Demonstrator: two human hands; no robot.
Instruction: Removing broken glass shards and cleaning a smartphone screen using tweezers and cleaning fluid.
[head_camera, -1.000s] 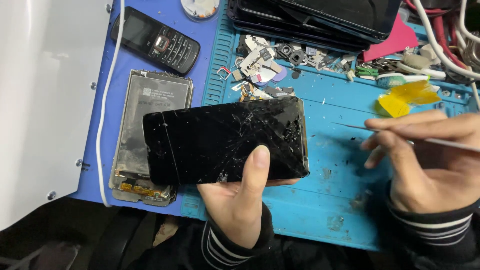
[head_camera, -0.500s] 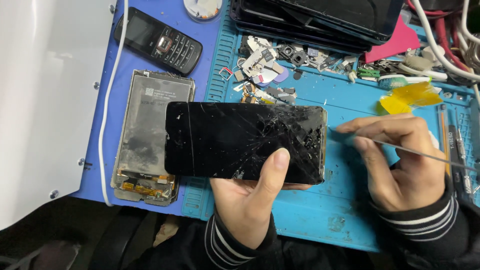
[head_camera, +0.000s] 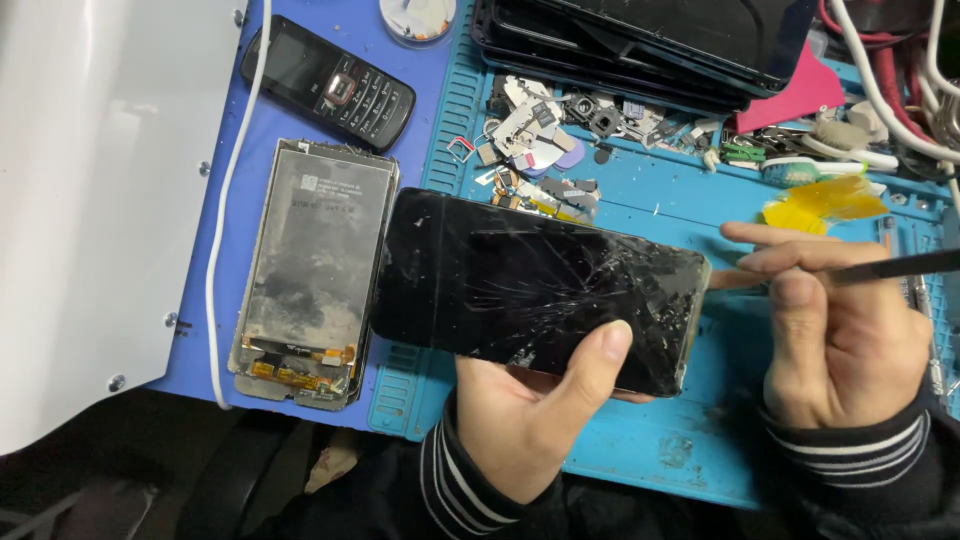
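A blue mat (head_camera: 650, 460) lies beneath. The left hand (head_camera: 530, 420) clamps a cracked phone (head_camera: 540, 290) by its edges, held above the mat (thin, stiff, likely fragile; avoid pressing the glass). The right hand (head_camera: 840, 340) pinches a slim tool (head_camera: 890, 268) at the phone's end.

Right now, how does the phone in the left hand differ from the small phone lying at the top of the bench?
The cracked phone is a big all-glass slab with a shattered screen; the keypad phone is smaller, with buttons and an unbroken little screen. The cracked phone is held up in the left hand, over the blue mat; the keypad phone lies flat and untouched. Both are black and dark-screened.
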